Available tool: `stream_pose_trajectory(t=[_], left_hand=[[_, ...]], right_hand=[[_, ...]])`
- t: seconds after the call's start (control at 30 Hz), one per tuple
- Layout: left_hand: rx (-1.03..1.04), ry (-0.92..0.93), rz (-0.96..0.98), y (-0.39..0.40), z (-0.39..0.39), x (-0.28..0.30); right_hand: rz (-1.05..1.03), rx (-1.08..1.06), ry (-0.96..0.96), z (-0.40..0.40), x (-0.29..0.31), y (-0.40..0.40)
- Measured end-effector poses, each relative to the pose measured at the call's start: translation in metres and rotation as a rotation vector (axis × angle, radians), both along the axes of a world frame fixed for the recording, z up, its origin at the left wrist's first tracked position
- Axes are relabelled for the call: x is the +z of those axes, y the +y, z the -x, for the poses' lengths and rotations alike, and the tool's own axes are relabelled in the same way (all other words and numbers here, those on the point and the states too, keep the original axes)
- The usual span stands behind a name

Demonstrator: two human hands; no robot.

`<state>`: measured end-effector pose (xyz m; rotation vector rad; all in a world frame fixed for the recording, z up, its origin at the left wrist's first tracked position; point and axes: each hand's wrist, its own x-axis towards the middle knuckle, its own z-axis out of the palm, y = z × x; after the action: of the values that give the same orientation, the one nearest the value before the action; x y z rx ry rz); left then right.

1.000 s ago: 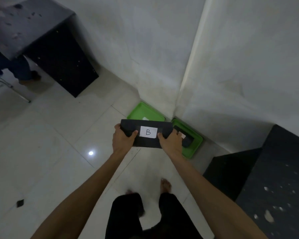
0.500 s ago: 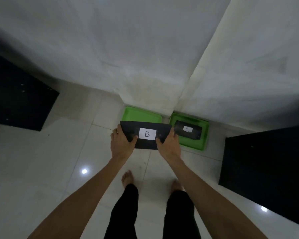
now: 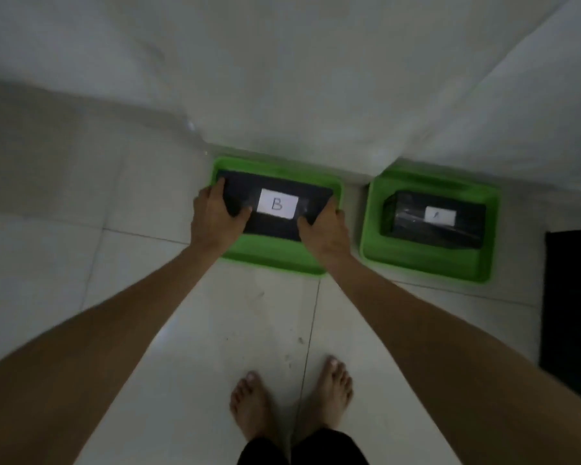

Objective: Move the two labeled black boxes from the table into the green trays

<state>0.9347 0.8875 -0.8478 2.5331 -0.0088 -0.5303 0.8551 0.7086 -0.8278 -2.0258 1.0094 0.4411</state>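
Gripping the box marked B by its two short ends, I am closing my left hand and right hand around it, thumbs on top, inside the left green tray. It is behaving rigid, light, its wrapped skin probably slick. Right of my hands, the other box is sitting in its tray.

Our arms are bare from the wrists to the frame edge, with no sleeves, watch or rings showing on our left hand or right hand. Our feet are bare too. We wear black trousers, their dark legs just showing at the bottom edge.
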Motion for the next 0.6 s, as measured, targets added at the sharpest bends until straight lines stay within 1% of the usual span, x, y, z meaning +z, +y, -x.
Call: stream_pose_trajectory(t=[0.17,0.3,0.4,0.5,0.6], left_hand=[[-0.013,0.021,0.040,-0.008,-0.020,-0.069],[-0.031,0.090,0.040,-0.006,-0.028,-0.096],[-0.058,0.149,0.057,-0.005,-0.026,-0.099],[-0.084,0.162,0.035,0.000,-0.020,-0.090],[-0.091,0.158,0.011,0.000,-0.016,-0.057]], right_hand=[[0.007,-0.043,0.018,-0.017,-0.075,-0.002],[-0.031,-0.044,0.030,-0.023,-0.106,0.000],[-0.071,-0.031,0.050,-0.024,-0.106,0.001],[-0.089,-0.020,0.041,-0.021,-0.095,-0.003],[-0.067,0.011,0.036,-0.018,-0.063,-0.012]])
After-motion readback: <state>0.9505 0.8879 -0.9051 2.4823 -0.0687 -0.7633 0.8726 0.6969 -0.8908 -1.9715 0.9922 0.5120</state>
